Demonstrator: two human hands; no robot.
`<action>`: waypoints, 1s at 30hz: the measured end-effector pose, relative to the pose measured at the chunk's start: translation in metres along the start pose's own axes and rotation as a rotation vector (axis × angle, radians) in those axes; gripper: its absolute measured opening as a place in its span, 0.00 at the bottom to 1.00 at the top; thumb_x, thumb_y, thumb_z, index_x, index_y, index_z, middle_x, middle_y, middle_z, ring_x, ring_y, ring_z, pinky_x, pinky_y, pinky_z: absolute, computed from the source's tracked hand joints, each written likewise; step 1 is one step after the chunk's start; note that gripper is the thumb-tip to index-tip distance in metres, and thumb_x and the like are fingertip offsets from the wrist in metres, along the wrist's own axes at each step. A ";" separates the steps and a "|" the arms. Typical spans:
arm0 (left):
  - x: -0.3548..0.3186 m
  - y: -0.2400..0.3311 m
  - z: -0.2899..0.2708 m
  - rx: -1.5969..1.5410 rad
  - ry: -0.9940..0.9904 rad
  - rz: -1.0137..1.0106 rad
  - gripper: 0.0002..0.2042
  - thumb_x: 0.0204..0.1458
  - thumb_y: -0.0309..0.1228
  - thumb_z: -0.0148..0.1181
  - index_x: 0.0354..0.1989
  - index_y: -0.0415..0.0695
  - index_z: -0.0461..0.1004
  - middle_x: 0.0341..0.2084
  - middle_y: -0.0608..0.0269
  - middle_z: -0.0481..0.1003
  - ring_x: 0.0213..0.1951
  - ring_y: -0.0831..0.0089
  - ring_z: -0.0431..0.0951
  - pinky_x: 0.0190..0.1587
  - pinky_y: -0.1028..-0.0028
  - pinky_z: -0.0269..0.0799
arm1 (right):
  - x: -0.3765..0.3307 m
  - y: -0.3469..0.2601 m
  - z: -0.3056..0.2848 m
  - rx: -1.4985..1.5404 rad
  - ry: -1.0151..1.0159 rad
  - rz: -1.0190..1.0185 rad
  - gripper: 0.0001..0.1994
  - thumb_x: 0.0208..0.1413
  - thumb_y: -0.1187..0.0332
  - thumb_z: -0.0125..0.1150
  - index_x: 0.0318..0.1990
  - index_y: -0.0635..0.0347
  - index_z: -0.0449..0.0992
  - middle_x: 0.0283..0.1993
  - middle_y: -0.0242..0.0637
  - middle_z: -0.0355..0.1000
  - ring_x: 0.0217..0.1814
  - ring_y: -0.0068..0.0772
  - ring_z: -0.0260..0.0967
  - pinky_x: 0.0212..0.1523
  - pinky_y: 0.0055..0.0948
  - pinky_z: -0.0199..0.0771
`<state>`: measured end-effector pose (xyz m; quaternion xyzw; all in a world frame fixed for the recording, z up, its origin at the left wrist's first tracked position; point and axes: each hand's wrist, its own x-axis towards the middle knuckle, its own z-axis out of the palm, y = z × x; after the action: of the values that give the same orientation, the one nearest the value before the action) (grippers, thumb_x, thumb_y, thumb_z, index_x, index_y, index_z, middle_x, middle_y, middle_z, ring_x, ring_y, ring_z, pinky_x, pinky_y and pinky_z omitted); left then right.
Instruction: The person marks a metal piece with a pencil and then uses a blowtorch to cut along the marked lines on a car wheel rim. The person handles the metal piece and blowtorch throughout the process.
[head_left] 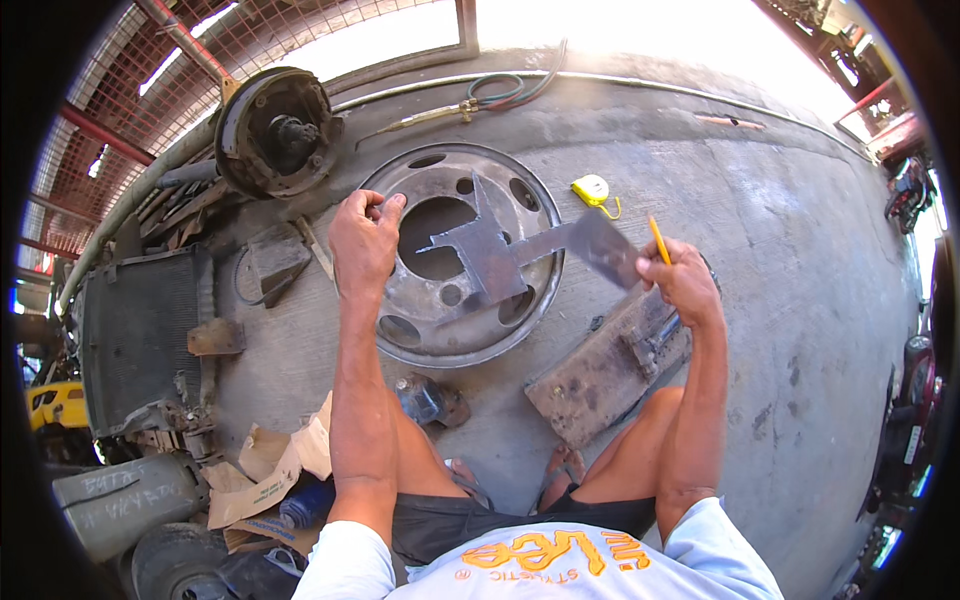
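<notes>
My right hand (683,280) grips a small dark rectangular metal plate (603,249) by its corner, with a yellow pencil (659,240) sticking up between the fingers. A flat, irregularly cut piece of sheet metal (485,258) lies across the steel wheel rim (455,338) on the floor. The plate hangs over the right end of that piece; whether they touch I cannot tell. Over the rim's left edge my left hand (364,240) is closed, fingers curled with the thumb near them; anything inside is hidden. A yellow tape measure (591,189) sits right of the rim.
A rusty steel block (585,385) lies by my right knee. At the far side rests a cutting torch (430,116) with hoses. A brake drum (275,135) stands far left, a radiator (145,335) left, and torn cardboard (265,480) with a grey cylinder (130,505) near left.
</notes>
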<state>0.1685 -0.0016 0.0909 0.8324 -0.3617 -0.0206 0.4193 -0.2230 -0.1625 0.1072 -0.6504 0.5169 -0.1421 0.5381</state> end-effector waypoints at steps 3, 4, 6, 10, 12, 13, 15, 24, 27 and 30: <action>0.003 0.002 0.000 -0.017 -0.009 -0.025 0.16 0.58 0.38 0.75 0.40 0.34 0.82 0.30 0.52 0.80 0.33 0.58 0.80 0.41 0.60 0.76 | -0.018 0.016 -0.010 -0.244 -0.222 0.061 0.07 0.61 0.67 0.70 0.42 0.60 0.85 0.29 0.32 0.79 0.34 0.29 0.76 0.39 0.36 0.74; 0.004 0.003 0.000 -0.026 -0.006 -0.033 0.16 0.58 0.38 0.75 0.40 0.34 0.83 0.30 0.52 0.80 0.32 0.58 0.80 0.41 0.60 0.76 | -0.020 0.022 -0.008 -0.350 -0.308 0.076 0.08 0.61 0.67 0.71 0.43 0.60 0.85 0.29 0.33 0.80 0.34 0.30 0.77 0.39 0.36 0.74; 0.008 0.002 0.000 -0.045 0.008 -0.032 0.17 0.57 0.39 0.75 0.40 0.34 0.83 0.29 0.52 0.81 0.32 0.59 0.80 0.40 0.60 0.76 | -0.023 0.036 -0.002 -0.542 -0.471 0.081 0.09 0.61 0.65 0.71 0.44 0.60 0.85 0.31 0.36 0.81 0.35 0.33 0.78 0.40 0.38 0.76; 0.014 -0.004 -0.002 -0.071 0.039 -0.030 0.18 0.57 0.42 0.75 0.40 0.36 0.84 0.27 0.56 0.81 0.31 0.66 0.80 0.39 0.64 0.76 | -0.020 0.068 0.018 -0.802 -0.646 0.077 0.12 0.60 0.62 0.72 0.46 0.58 0.86 0.35 0.42 0.84 0.40 0.43 0.83 0.45 0.44 0.79; 0.015 -0.008 -0.004 -0.074 0.044 -0.050 0.19 0.57 0.43 0.75 0.40 0.36 0.85 0.27 0.58 0.82 0.30 0.69 0.80 0.39 0.66 0.76 | -0.019 0.080 0.022 -0.963 -0.608 0.007 0.13 0.59 0.61 0.71 0.49 0.53 0.87 0.38 0.47 0.85 0.47 0.52 0.84 0.48 0.50 0.82; 0.016 -0.010 -0.006 -0.072 0.044 -0.063 0.19 0.57 0.43 0.75 0.40 0.36 0.85 0.27 0.58 0.82 0.30 0.69 0.80 0.39 0.66 0.76 | -0.022 0.084 0.024 -0.961 -0.546 -0.039 0.13 0.59 0.61 0.71 0.50 0.52 0.87 0.39 0.47 0.85 0.47 0.53 0.84 0.49 0.50 0.82; 0.016 -0.012 -0.008 -0.060 0.051 -0.073 0.19 0.57 0.43 0.75 0.39 0.36 0.85 0.26 0.58 0.82 0.30 0.68 0.80 0.40 0.66 0.76 | -0.026 0.088 0.032 -1.062 -0.426 -0.057 0.14 0.58 0.62 0.71 0.50 0.49 0.87 0.40 0.49 0.85 0.49 0.56 0.83 0.50 0.52 0.83; 0.018 -0.013 -0.021 -0.070 0.113 -0.080 0.18 0.58 0.41 0.75 0.38 0.35 0.84 0.25 0.59 0.80 0.28 0.69 0.78 0.38 0.66 0.76 | 0.018 0.064 0.032 -0.610 -0.059 -0.007 0.19 0.63 0.51 0.71 0.46 0.60 0.88 0.39 0.50 0.85 0.32 0.44 0.80 0.36 0.42 0.80; 0.017 -0.009 -0.026 -0.073 0.144 -0.085 0.17 0.58 0.41 0.75 0.37 0.35 0.84 0.25 0.59 0.80 0.28 0.70 0.77 0.38 0.66 0.76 | 0.073 0.059 0.054 -0.043 -0.023 0.213 0.23 0.67 0.48 0.69 0.51 0.63 0.85 0.41 0.47 0.84 0.22 0.28 0.65 0.24 0.31 0.68; 0.014 -0.008 -0.034 -0.064 0.154 -0.097 0.17 0.58 0.40 0.75 0.37 0.35 0.84 0.24 0.60 0.80 0.27 0.70 0.77 0.38 0.66 0.76 | 0.107 0.059 0.079 0.268 -0.059 0.275 0.23 0.69 0.50 0.69 0.55 0.63 0.82 0.44 0.44 0.82 0.19 0.19 0.52 0.18 0.25 0.55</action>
<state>0.1952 0.0165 0.1109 0.8343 -0.2868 0.0114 0.4708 -0.1492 -0.2004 -0.0125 -0.4999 0.5616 -0.1158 0.6491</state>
